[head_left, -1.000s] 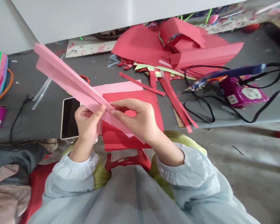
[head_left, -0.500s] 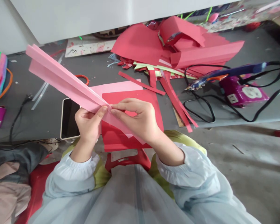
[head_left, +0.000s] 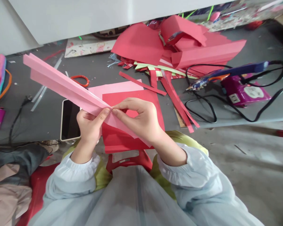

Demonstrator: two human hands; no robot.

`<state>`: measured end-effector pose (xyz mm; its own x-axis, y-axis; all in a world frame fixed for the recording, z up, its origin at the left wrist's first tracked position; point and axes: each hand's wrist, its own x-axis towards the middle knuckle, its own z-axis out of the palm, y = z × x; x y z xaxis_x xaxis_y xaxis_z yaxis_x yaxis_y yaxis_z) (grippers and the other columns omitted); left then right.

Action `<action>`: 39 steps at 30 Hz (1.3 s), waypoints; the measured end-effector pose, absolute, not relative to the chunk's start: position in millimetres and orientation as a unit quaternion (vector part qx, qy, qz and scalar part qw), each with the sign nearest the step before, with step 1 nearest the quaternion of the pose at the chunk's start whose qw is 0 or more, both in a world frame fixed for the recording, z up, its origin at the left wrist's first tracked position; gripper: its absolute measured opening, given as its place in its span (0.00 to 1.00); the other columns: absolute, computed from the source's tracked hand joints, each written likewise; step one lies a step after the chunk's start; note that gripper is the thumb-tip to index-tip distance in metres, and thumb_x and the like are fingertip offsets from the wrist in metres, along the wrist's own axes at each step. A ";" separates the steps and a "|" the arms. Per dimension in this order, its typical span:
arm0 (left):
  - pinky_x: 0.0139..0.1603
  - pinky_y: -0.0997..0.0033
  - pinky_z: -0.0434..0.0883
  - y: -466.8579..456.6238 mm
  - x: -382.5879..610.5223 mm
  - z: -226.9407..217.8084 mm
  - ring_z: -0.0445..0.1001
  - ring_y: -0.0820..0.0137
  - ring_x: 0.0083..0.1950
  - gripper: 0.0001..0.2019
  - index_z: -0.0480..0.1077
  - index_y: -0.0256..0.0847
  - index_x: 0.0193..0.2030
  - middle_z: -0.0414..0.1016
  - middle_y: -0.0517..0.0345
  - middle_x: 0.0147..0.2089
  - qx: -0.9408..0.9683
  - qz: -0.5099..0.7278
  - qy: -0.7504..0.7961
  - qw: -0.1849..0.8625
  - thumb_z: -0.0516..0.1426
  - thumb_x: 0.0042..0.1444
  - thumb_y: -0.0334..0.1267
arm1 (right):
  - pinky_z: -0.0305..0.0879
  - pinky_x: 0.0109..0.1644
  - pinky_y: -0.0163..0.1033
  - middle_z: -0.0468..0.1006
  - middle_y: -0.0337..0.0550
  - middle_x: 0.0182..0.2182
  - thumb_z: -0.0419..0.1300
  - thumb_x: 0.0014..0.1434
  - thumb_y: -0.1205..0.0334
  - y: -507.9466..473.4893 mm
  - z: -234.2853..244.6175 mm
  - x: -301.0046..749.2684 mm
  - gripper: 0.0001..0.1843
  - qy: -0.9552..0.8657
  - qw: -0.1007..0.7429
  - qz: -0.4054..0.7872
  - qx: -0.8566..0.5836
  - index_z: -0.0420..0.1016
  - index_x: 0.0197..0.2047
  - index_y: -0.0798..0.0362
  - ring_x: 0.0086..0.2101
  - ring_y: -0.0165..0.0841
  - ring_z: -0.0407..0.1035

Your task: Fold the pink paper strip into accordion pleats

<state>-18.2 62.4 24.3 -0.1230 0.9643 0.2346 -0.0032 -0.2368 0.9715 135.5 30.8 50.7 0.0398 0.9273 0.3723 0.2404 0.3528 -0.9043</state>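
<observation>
A long pink folded paper [head_left: 66, 86] with lengthwise pleats slants from the upper left down to my lap. My left hand [head_left: 91, 125] grips it near its middle, thumb on top and fingers beneath. Right beside that thumb, my right hand [head_left: 140, 117] pinches the same paper between thumb and forefinger. Below both hands lies a red paper sheet [head_left: 153, 110], its near edge reaching past the table edge. A flat pink sheet [head_left: 96, 91] shows partly from under the red one.
A phone [head_left: 70, 121] lies left of my hands, near an orange-red ring [head_left: 81, 81]. Red paper pieces [head_left: 139, 44] and loose strips [head_left: 176, 100] cover the back. To the right are a blue glue gun [head_left: 231, 73], a purple box [head_left: 246, 91] and a looping black cable [head_left: 213, 108].
The far end of the pink folded paper has tilted slightly down and to the left, exposing more of the orange-red ring. Both hands keep their hold in nearly the same place.
</observation>
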 end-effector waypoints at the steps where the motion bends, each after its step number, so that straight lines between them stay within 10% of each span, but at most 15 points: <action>1: 0.31 0.71 0.74 63.2 -19.2 25.2 0.76 0.71 0.28 0.18 0.73 0.40 0.25 0.76 0.62 0.24 0.519 0.578 0.463 0.427 0.72 0.41 0.51 | 0.71 0.37 0.35 0.83 0.39 0.31 0.62 0.60 0.65 31.2 50.9 135.8 0.06 -0.614 0.544 0.322 -0.472 0.81 0.32 0.52 0.32 0.30 0.75; 10: 0.20 0.73 0.62 71.1 -28.3 36.3 0.61 0.79 0.16 0.23 0.64 0.41 0.16 0.62 0.67 0.14 0.536 0.633 0.446 0.336 0.68 0.49 0.50 | 0.71 0.39 0.36 0.83 0.39 0.32 0.63 0.59 0.65 41.4 45.6 147.8 0.05 -0.591 0.555 0.277 -0.516 0.81 0.34 0.52 0.33 0.30 0.74; 17: 0.31 0.68 0.78 65.9 -25.3 36.5 0.80 0.68 0.29 0.14 0.79 0.41 0.34 0.82 0.56 0.30 0.549 0.586 0.434 0.408 0.71 0.45 0.48 | 0.69 0.41 0.38 0.82 0.41 0.35 0.59 0.63 0.64 45.0 54.6 157.2 0.09 -0.715 0.499 0.146 -0.467 0.82 0.37 0.48 0.37 0.33 0.74; 39: 0.32 0.73 0.83 53.5 -6.9 20.0 0.82 0.67 0.29 0.09 0.82 0.43 0.35 0.84 0.58 0.32 0.504 0.590 0.378 0.504 0.69 0.50 0.45 | 0.67 0.40 0.40 0.81 0.42 0.31 0.60 0.62 0.68 52.6 61.1 161.0 0.08 -0.783 0.498 0.055 -0.369 0.82 0.35 0.51 0.34 0.33 0.69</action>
<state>-6.9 53.5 20.0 0.0163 0.9766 0.2142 -0.2135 -0.2059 0.9550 161.0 52.6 61.1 -0.2308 0.6324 0.7395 0.5228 0.7216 -0.4539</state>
